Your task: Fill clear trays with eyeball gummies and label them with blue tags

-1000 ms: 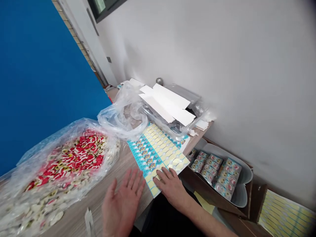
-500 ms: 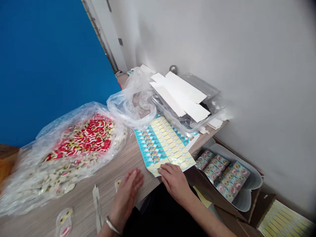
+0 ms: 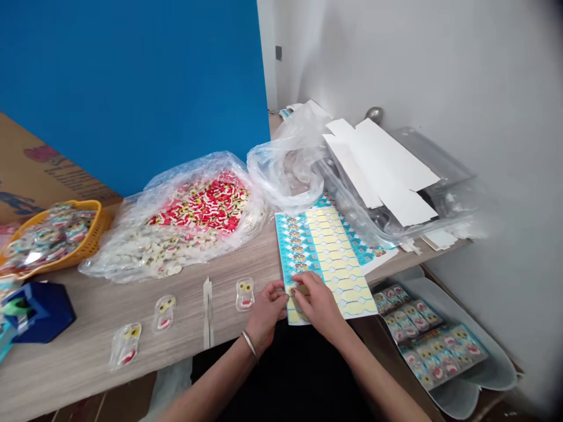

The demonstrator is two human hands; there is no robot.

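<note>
Wood-grain table (image 3: 189,316): flanked by a blue panel (image 3: 153,76) and a pale wall (image 3: 497,105).
Left hand (image 3: 263,313): held with thumb and fingers curled close together at the near left edge of a printed sheet (image 3: 338,246); whether the edge is pinched cannot be told. A silvery bracelet (image 3: 249,344) is worn.
Right hand (image 3: 320,302): laid from above, fingers bent, thumb angled toward the left hand; its grip is narrow, and whether anything is held cannot be told.
Sheet's place: under the right hand, just beside the left, spread flat, with a turquoise patterned band and pale-yellow rows of lobed shapes.
Crumpled clear bag (image 3: 189,170): filled with small red, white and yellow pieces (image 3: 211,202).
</note>
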